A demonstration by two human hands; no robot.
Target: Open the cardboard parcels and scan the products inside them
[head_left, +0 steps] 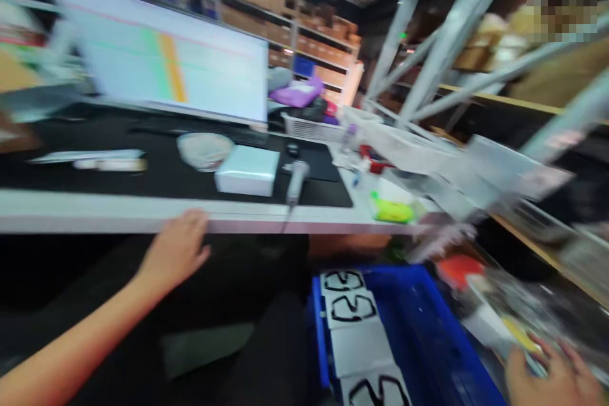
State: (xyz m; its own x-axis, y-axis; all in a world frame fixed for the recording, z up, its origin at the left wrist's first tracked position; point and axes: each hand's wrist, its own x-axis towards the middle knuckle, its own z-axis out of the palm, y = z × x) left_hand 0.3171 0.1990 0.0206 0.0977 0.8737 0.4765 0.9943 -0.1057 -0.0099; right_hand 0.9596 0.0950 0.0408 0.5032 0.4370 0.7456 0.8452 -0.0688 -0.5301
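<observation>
In the head view, the left hand (176,250) is at the near edge of the counter (85,210), fingers loosely extended and together, thumb apart, grasping nothing. A white box (247,171) and a handheld scanner (297,183) lie farther right. At near right, the right hand (552,375) has half-curled fingers at a blurred yellow-and-white item (519,333); whether they grip it I cannot tell. That item lies right of a blue bin (321,342) containing white boxes (359,349).

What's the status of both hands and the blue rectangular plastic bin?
Left hand at white desk edge, nothing visible in it. Right hand beside clear plastic packaging, grip blurred. Blue bin holds white, black-marked packages.
</observation>
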